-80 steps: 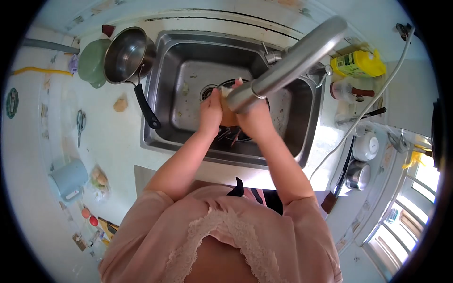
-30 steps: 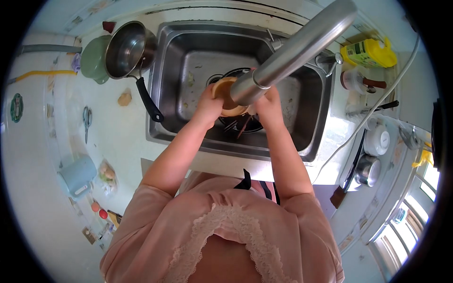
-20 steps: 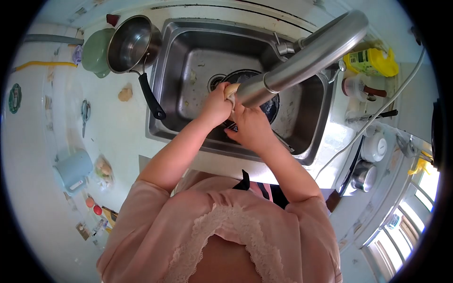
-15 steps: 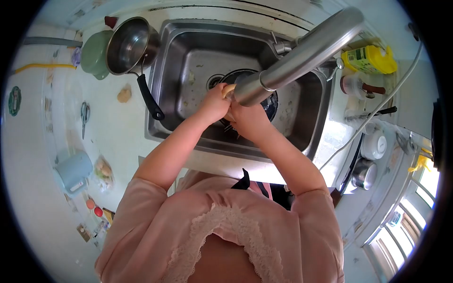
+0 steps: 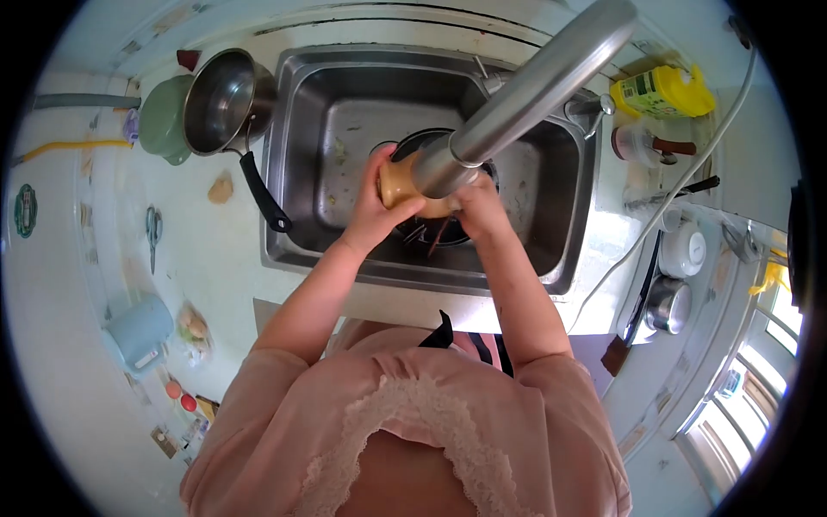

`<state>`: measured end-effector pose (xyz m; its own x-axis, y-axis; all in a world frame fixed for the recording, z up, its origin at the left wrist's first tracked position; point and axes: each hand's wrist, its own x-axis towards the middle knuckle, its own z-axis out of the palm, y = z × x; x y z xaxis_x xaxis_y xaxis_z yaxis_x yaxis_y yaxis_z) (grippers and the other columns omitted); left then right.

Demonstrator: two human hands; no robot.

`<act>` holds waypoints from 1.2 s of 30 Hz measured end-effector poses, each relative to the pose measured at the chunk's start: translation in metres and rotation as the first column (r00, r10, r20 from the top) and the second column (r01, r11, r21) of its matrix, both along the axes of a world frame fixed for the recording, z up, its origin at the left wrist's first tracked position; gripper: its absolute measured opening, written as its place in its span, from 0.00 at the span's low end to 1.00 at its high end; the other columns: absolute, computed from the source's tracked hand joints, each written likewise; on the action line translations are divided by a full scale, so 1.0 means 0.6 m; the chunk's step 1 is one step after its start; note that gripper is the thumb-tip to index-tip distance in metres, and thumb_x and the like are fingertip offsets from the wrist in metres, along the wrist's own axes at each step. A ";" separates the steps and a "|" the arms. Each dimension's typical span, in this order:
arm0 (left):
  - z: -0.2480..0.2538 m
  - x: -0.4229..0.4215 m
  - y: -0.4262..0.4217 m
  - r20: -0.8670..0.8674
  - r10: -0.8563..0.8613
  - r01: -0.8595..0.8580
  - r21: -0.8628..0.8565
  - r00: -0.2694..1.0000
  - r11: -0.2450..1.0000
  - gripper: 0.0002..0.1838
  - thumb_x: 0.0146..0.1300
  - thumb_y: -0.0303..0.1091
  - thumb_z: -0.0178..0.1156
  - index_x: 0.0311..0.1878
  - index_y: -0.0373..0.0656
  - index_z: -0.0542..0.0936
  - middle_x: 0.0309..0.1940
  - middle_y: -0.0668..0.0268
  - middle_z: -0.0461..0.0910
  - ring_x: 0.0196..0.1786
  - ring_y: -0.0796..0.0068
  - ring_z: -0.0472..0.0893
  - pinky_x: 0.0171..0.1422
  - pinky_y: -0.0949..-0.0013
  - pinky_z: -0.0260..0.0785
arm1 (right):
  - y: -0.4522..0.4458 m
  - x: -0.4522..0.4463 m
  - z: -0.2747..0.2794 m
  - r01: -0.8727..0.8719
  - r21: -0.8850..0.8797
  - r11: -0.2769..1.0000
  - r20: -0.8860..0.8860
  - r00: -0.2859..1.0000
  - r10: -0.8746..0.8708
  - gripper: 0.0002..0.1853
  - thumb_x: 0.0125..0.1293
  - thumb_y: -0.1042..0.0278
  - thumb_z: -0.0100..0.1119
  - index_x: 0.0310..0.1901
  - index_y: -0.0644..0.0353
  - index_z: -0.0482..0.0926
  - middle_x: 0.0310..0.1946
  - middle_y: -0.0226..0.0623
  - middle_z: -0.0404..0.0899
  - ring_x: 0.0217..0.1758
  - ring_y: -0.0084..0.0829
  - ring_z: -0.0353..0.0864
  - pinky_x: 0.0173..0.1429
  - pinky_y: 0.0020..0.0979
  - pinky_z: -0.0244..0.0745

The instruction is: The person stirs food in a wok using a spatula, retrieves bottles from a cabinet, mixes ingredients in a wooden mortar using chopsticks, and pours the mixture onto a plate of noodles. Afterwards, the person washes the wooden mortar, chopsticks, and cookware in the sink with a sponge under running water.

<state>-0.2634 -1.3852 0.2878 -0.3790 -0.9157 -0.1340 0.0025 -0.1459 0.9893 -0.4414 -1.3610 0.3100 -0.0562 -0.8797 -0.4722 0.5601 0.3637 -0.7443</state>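
Observation:
Under the tap (image 5: 538,90) I hold a tan, round-sided bowl (image 5: 398,183) above the sink (image 5: 345,129). My left hand (image 5: 372,214) is wrapped round its left side, thumb along the near edge. My right hand (image 5: 482,209) grips the right side, its fingers partly behind the tap spout. The spout hides the bowl's middle, and I cannot tell whether water runs. Beneath my hands a dark round pan (image 5: 431,234) sits in the sink with thin stick-like things in it, too hidden to name.
Left of the sink stand a steel saucepan (image 5: 218,102) with a black handle, a green basin (image 5: 164,116) and scissors (image 5: 153,237). A blue jug (image 5: 142,334) is farther down. To the right are a yellow container (image 5: 663,91), a hanging cable (image 5: 689,202) and a steel pot (image 5: 668,304).
My hands have moved apart around the bowl, which has come into clearer view. My left hand has opened out along its side. The whole view has shifted slightly.

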 end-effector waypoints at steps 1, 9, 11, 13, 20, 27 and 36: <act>-0.008 -0.003 -0.004 -0.004 0.058 -0.058 -0.004 0.998 0.998 0.32 0.60 0.36 0.61 0.66 0.44 0.60 0.63 0.63 0.60 0.68 0.69 0.59 0.70 0.68 0.51 | 0.003 0.004 -0.020 0.004 -0.032 0.999 0.002 1.000 -0.004 0.12 0.49 0.78 0.61 0.38 0.65 0.78 0.31 0.30 0.78 0.33 0.20 0.75 0.38 0.23 0.69; 0.022 0.007 -0.047 -0.083 0.326 -0.062 0.910 0.942 0.410 0.15 0.61 0.49 0.53 0.47 0.56 0.73 0.45 0.67 0.74 0.46 0.65 0.72 0.40 0.56 0.65 | -0.014 0.005 0.014 -0.480 -0.278 0.832 -0.637 0.740 0.214 0.22 0.48 0.59 0.70 0.43 0.62 0.79 0.37 0.45 0.82 0.39 0.38 0.83 0.46 0.34 0.75; 0.032 0.003 -0.055 -0.024 0.329 -0.088 0.943 0.944 0.320 0.14 0.60 0.49 0.53 0.46 0.56 0.73 0.45 0.67 0.74 0.46 0.64 0.72 0.40 0.53 0.64 | -0.003 -0.002 0.026 -0.471 -0.248 0.846 -0.711 0.682 0.172 0.22 0.47 0.56 0.71 0.41 0.61 0.80 0.34 0.48 0.81 0.38 0.44 0.82 0.44 0.37 0.75; 0.029 -0.004 -0.050 -0.041 0.329 -0.067 0.948 0.944 0.311 0.14 0.60 0.49 0.53 0.46 0.57 0.73 0.45 0.67 0.74 0.46 0.63 0.72 0.41 0.52 0.63 | 0.006 -0.004 0.026 -0.431 -0.238 0.871 -0.846 0.533 0.032 0.23 0.47 0.53 0.72 0.40 0.60 0.80 0.31 0.49 0.80 0.36 0.47 0.81 0.42 0.39 0.75; 0.002 -0.030 -0.041 0.087 0.372 -0.252 0.872 0.924 0.421 0.16 0.57 0.47 0.60 0.46 0.56 0.72 0.41 0.70 0.73 0.42 0.65 0.73 0.35 0.56 0.63 | 0.029 -0.014 -0.015 -0.103 0.033 0.994 -0.998 0.056 0.039 0.30 0.52 0.48 0.66 0.48 0.67 0.74 0.35 0.53 0.78 0.40 0.50 0.78 0.44 0.42 0.73; 0.032 -0.043 -0.033 0.052 0.259 -0.222 0.693 0.964 0.686 0.18 0.60 0.43 0.59 0.53 0.56 0.70 0.43 0.69 0.72 0.41 0.68 0.75 0.32 0.60 0.65 | 0.032 -0.027 -0.046 0.066 0.081 0.994 -0.323 0.946 -0.037 0.36 0.64 0.43 0.55 0.61 0.68 0.65 0.58 0.47 0.71 0.61 0.37 0.70 0.64 0.35 0.64; 0.045 -0.056 -0.054 -0.276 0.300 -0.133 0.495 0.913 0.858 0.23 0.64 0.43 0.57 0.60 0.45 0.69 0.51 0.67 0.70 0.57 0.74 0.70 0.63 0.69 0.59 | -0.026 -0.001 -0.038 0.132 0.070 0.989 0.318 0.937 -0.148 0.30 0.66 0.36 0.46 0.51 0.58 0.73 0.45 0.35 0.78 0.50 0.29 0.76 0.54 0.33 0.72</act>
